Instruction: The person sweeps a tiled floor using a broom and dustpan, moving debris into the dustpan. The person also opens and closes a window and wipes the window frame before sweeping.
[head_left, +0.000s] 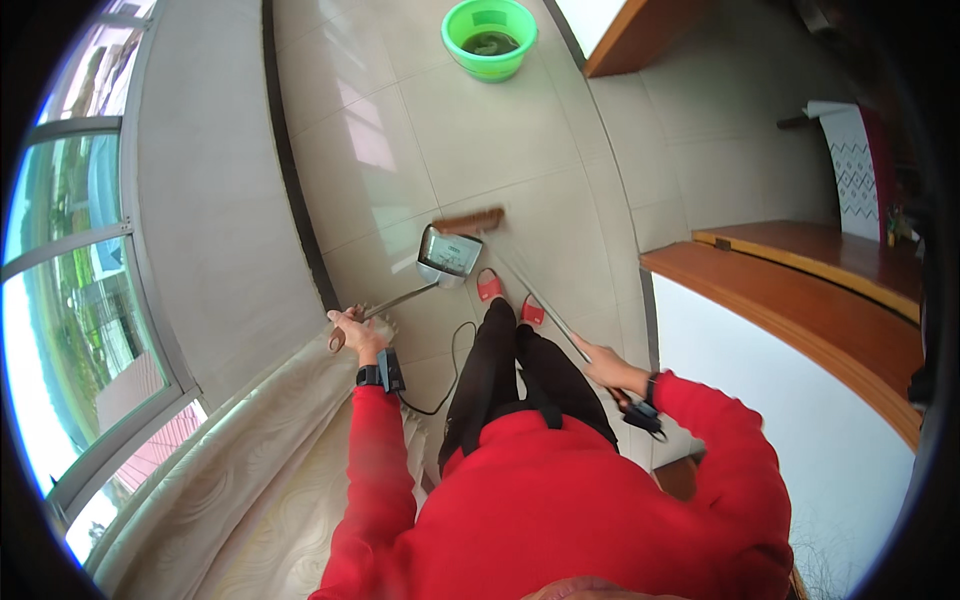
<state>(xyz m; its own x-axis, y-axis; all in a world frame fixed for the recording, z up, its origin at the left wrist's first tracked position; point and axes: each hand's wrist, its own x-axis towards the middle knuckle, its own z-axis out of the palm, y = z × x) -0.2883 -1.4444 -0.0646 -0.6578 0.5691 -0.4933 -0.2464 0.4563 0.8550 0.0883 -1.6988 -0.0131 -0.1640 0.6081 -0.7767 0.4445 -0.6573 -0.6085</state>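
Note:
My left hand (358, 332) grips the handle of a long-handled dustpan (451, 251), whose pan rests on the tiled floor in front of my feet. Some dark bits of debris lie in the pan. In my right hand (606, 365) is the metal shaft of a broom (541, 300). The brown broom head (469, 221), blurred, is at the far edge of the dustpan; whether they touch I cannot tell. A dark device is strapped at each wrist.
A green plastic basin (490, 41) holding dark liquid stands on the floor ahead. On the left are a window (82, 300), a wall and a cream curtain (247, 465). A wood-topped low wall (780, 322) runs along the right. A black cable (454, 367) hangs beside my left leg.

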